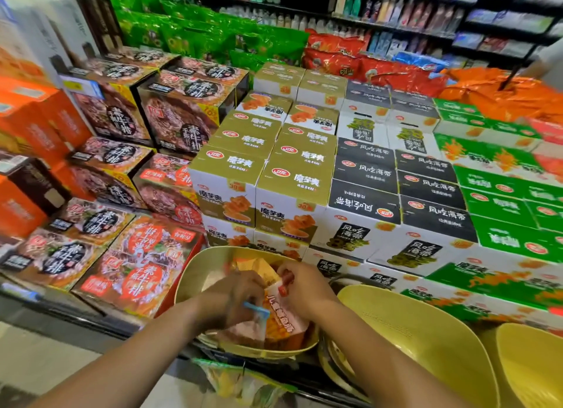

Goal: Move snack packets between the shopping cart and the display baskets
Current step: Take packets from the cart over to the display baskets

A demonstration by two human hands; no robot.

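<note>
Both hands are closed on packets inside the basket [195,273]: the left hand [236,296] grips a pinkish packet [243,331] with a blue edge, the right hand [304,286] pinches an orange packet [281,319] at its top. Stacked boxes [292,176] rise just behind the basket. An empty basket [405,325] sits just to its right. Another packet [231,380] lies below the basket.

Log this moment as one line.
left hand: on snack packets | right hand: same | place: yellow basket | stage: gathering
</note>
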